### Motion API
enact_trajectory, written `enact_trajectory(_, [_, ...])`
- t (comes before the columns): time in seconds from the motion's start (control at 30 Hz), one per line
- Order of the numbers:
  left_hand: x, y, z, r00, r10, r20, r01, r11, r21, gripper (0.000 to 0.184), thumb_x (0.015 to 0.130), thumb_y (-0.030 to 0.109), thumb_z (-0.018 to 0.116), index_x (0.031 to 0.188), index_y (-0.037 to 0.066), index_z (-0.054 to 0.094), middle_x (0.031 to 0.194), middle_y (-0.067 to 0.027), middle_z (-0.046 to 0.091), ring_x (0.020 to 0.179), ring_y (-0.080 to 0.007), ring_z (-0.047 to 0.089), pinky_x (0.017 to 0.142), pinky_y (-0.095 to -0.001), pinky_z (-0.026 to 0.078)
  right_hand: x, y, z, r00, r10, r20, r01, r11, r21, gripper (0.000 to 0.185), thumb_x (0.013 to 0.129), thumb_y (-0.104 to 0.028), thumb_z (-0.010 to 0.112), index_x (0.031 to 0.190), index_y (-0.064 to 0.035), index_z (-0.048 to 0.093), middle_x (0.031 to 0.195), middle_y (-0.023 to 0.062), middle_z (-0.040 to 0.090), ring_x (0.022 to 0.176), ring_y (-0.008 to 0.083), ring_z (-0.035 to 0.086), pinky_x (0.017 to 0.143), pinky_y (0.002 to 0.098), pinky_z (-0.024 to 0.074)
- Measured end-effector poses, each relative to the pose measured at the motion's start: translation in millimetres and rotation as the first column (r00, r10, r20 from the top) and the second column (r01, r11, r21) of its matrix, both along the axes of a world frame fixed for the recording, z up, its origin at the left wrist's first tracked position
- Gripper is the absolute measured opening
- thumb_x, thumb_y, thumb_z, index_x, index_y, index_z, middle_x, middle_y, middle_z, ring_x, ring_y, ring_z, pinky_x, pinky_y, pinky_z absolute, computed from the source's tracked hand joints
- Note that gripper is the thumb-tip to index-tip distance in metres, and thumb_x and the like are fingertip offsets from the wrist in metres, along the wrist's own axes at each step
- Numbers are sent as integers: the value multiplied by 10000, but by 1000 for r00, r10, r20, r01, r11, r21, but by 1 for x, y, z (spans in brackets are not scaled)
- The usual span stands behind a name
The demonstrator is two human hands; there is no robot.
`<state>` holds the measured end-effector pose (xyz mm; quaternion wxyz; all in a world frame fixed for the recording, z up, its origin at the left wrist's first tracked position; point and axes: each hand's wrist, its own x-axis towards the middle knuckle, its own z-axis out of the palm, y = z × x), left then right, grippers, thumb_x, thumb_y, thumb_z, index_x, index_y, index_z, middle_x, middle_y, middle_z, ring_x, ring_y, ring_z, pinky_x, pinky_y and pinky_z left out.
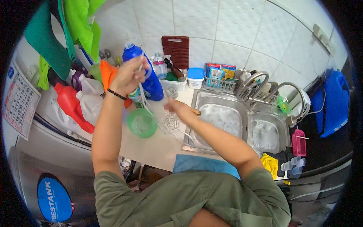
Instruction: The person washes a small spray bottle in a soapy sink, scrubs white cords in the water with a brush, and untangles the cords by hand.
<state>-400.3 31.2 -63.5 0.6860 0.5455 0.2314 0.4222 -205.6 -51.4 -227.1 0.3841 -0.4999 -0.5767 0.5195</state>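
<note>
My left hand [130, 73], with a dark bead bracelet at the wrist, is raised in front of a big blue bottle [153, 85]. Its fingers are closed around a white cord [142, 92], which loops above them and hangs toward a green bowl [141, 123] with suds in it. More of the cord lies in a loose coil [170, 122] on the counter. Just above that coil, my right hand [180, 109] is slightly blurred, with its fingers stretched out and nothing visible in them. A brownish-gold item shows at its wrist.
A double steel sink [246, 130] with suds lies to the right, below a curved faucet [298, 92]. Behind it stand a blue-lidded tub [196, 77] and a wire rack [219, 85]. Several jugs [72, 104] crowd the left. A blue cloth [204, 165] hangs at the front edge.
</note>
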Motion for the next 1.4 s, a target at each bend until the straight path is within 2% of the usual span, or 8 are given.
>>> enact_trajectory(0.2, [35, -46, -51, 967, -198, -159, 189, 979, -71, 159, 921, 240, 536, 893, 86, 563, 796, -28, 602, 473, -50, 408, 435, -193, 321, 12, 58, 70, 581, 13, -813, -238, 959, -155, 434, 969, -415, 370, 1100, -48, 563, 964, 93, 637, 793, 222, 578, 681, 352, 477])
enact_trajectory(0.23, [39, -51, -62, 958, -222, -180, 213, 974, -72, 171, 926, 252, 525, 875, 92, 557, 804, -22, 602, 469, -49, 400, 435, -195, 317, 5, 34, 106, 590, -258, -765, 5, 949, -316, 304, 976, -326, 400, 1014, -76, 570, 813, 31, 598, 652, 170, 532, 548, 311, 437])
enact_trajectory(0.47, [48, -53, -142, 979, -127, -158, 99, 979, -176, 222, 947, 290, 498, 897, 79, 547, 1003, -55, 583, 762, -137, 535, 696, -265, 427, 43, 42, 104, 700, -191, -688, 156, 981, -114, 264, 966, -274, 414, 1010, -88, 596, 629, -39, 451, 503, 95, 388, 483, 254, 369])
enact_trajectory(0.6, [62, -46, -155, 981, 135, 142, -123, 989, -85, 211, 964, 265, 463, 927, 85, 568, 1155, -93, 561, 1067, -231, 520, 945, -371, 371, 41, 17, 92, 940, -137, -312, 153, 988, 28, 275, 946, -321, 475, 920, -75, 597, 562, -50, 401, 463, 59, 354, 440, 217, 289])
enact_trajectory(0.73, [78, -42, -153, 824, -79, 561, 162, 982, -99, 220, 974, 198, 433, 989, 14, 553, 1203, -186, 538, 1158, -286, 499, 974, -381, 404, 32, 16, 40, 991, -12, -135, 35, 985, 168, 291, 923, -299, 506, 818, -54, 624, 630, 16, 545, 563, 110, 470, 549, 265, 394])
enact_trajectory(0.9, [83, -46, -131, 857, 132, 498, -3, 968, -251, 218, 970, 197, 441, 1002, 11, 551, 1188, -177, 538, 1130, -309, 514, 943, -419, 435, 29, -5, 26, 986, -66, -155, 85, 989, 120, 296, 939, -331, 502, 809, -89, 611, 582, -44, 443, 481, 51, 345, 433, 213, 253])
enact_trajectory(1.23, [80, -46, -111, 883, 148, 446, -46, 971, -233, 199, 951, 167, 488, 1076, 23, 545, 1139, -141, 568, 1105, -281, 531, 957, -404, 421, 25, -8, 19, 975, -111, -190, 140, 979, 149, 321, 937, -355, 480, 879, -63, 602, 644, 24, 512, 597, 119, 469, 575, 278, 384])
enact_trajectory(1.4, [81, -49, -86, 977, 210, -45, -204, 973, 108, 309, 926, 110, 506, 1218, 13, 483, 1119, -181, 592, 782, -188, 614, 613, -308, 516, 6, -16, 64, 859, -127, -497, 134, 991, -21, 391, 936, -423, 473, 950, -41, 555, 741, 55, 555, 721, 139, 521, 727, 328, 422])
